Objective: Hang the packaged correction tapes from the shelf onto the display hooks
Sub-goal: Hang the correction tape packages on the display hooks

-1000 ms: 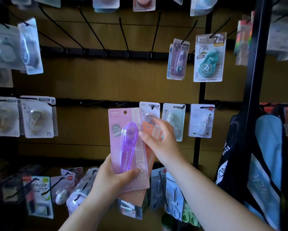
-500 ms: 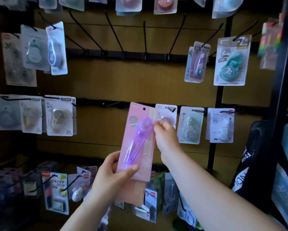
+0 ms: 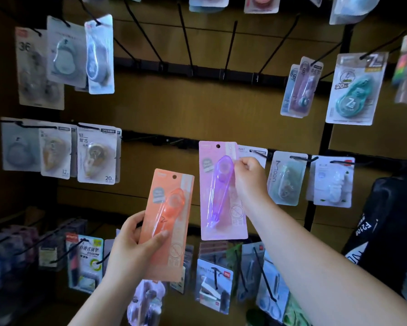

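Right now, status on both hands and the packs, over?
Left hand grips orange pack. Right hand pinches purple pack, hole not on a hook. Empty hooks just left; white pack hangs behind right hand.

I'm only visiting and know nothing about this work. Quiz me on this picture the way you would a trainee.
1. True or false: the left hand holds the orange package.
2. The right hand pinches the purple package at its: A) bottom edge B) upper right edge C) left edge.
3. Which of the two held packages is higher in the view?
Key: 1 true; 2 B; 3 the purple one.
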`<state>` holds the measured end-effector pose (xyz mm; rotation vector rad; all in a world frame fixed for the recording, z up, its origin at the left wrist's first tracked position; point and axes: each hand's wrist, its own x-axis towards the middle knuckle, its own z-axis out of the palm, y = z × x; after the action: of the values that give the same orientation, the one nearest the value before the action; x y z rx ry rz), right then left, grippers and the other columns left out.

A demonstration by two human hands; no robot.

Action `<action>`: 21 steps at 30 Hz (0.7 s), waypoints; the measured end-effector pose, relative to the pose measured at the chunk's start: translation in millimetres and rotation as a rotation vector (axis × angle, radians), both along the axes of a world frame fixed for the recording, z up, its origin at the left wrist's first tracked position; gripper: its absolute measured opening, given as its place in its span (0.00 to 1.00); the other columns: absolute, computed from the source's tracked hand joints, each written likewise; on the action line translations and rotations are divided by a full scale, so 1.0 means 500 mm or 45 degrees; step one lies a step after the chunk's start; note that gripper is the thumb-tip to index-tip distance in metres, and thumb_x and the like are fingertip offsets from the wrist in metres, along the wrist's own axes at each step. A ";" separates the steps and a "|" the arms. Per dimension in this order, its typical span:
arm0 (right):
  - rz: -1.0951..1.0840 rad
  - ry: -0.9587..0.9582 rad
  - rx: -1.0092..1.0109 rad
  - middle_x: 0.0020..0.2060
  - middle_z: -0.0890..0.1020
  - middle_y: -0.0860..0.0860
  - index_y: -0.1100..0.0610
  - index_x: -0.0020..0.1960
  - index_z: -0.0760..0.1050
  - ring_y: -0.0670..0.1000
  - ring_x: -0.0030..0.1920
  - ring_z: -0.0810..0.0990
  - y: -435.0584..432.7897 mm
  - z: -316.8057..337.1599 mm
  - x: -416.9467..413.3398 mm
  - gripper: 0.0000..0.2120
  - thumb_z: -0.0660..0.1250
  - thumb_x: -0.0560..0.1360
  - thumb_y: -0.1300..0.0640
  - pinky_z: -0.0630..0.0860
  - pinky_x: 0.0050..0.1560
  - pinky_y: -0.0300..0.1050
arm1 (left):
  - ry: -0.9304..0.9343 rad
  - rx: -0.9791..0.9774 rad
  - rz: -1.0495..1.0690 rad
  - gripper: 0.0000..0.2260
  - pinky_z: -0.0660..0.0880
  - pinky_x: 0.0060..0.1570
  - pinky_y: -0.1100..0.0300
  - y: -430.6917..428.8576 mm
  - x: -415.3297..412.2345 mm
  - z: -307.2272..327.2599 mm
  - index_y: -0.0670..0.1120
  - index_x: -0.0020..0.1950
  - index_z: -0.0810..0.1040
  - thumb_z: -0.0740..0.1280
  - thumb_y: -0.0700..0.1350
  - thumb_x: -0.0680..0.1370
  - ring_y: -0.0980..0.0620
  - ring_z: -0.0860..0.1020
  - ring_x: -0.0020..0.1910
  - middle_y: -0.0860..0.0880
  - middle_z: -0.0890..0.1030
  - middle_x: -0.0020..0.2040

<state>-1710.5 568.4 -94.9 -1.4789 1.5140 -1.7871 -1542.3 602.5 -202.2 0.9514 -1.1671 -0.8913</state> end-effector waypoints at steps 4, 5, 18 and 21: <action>-0.044 0.008 -0.055 0.32 0.69 0.46 0.57 0.48 0.69 0.46 0.32 0.68 -0.014 -0.007 0.004 0.05 0.54 0.78 0.61 0.66 0.34 0.37 | 0.006 0.017 0.009 0.18 0.76 0.52 0.43 -0.003 0.013 -0.006 0.49 0.58 0.70 0.70 0.38 0.71 0.43 0.79 0.50 0.45 0.79 0.50; -0.057 0.012 -0.066 0.32 0.69 0.45 0.57 0.48 0.69 0.46 0.32 0.68 -0.019 -0.009 0.003 0.05 0.54 0.78 0.62 0.65 0.34 0.36 | 0.006 0.021 0.008 0.18 0.76 0.52 0.43 -0.003 0.014 -0.006 0.50 0.57 0.69 0.70 0.38 0.72 0.42 0.79 0.50 0.45 0.79 0.51; -0.266 0.208 0.054 0.49 0.78 0.57 0.63 0.57 0.73 0.53 0.43 0.70 -0.143 0.004 -0.008 0.13 0.53 0.79 0.62 0.65 0.40 0.41 | -0.010 0.036 0.007 0.18 0.77 0.49 0.43 -0.046 0.024 0.002 0.54 0.50 0.71 0.74 0.40 0.68 0.44 0.80 0.47 0.48 0.81 0.47; -0.337 0.227 0.105 0.44 0.79 0.54 0.61 0.57 0.74 0.52 0.44 0.69 -0.179 0.008 -0.017 0.13 0.54 0.78 0.61 0.66 0.43 0.41 | -0.021 0.031 0.008 0.18 0.76 0.43 0.50 -0.062 0.030 0.003 0.51 0.53 0.70 0.72 0.37 0.69 0.46 0.80 0.46 0.49 0.81 0.47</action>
<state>-1719.1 479.0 -91.0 -1.4890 1.9271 -1.7460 -1527.2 571.6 -200.5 0.9835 -1.1688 -0.8960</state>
